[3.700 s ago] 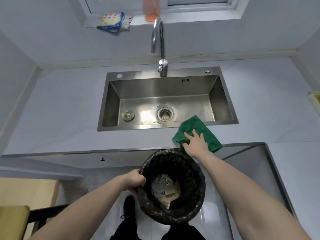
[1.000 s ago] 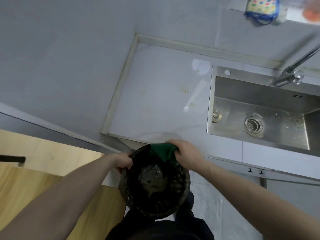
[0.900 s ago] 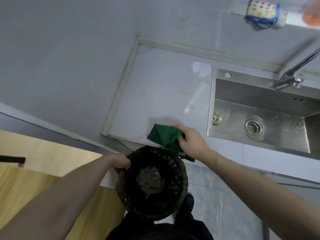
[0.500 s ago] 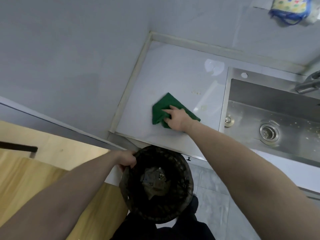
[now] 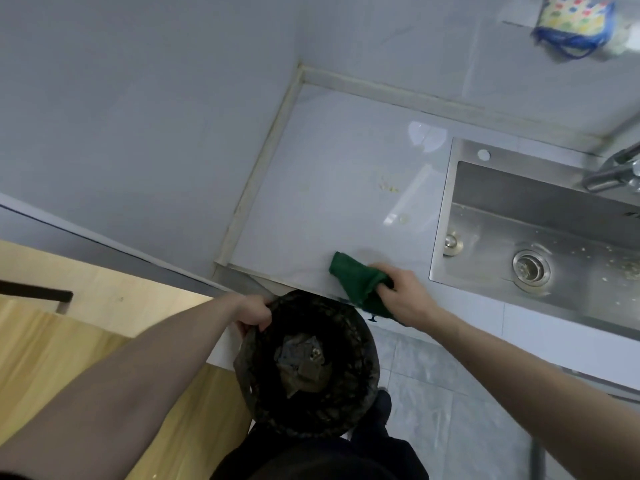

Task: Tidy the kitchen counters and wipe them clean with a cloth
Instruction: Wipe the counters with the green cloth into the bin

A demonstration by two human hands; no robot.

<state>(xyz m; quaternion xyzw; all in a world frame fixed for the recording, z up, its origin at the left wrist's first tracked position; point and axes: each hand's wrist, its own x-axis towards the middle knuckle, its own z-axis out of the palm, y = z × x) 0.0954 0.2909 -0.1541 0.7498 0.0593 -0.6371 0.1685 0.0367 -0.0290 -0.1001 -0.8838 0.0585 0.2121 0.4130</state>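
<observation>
A green cloth (image 5: 356, 280) lies bunched at the front edge of the white counter (image 5: 329, 188), and my right hand (image 5: 405, 296) grips it there. Just below the counter's edge hangs a round bin lined with a black bag (image 5: 308, 368), holding some scraps. My left hand (image 5: 252, 311) grips the bin's rim on its left side. A few yellowish crumbs (image 5: 389, 188) sit on the counter farther back, left of the sink.
The steel sink (image 5: 540, 237) with its drain and specks of debris is on the right, the tap (image 5: 613, 171) above it. A dotted cloth bag (image 5: 571, 24) hangs on the wall. A wooden surface (image 5: 69, 341) lies at lower left.
My right hand has drawn the green cloth back from the middle of the counter to its front edge, above the bin. The left hand still holds the bin's rim.
</observation>
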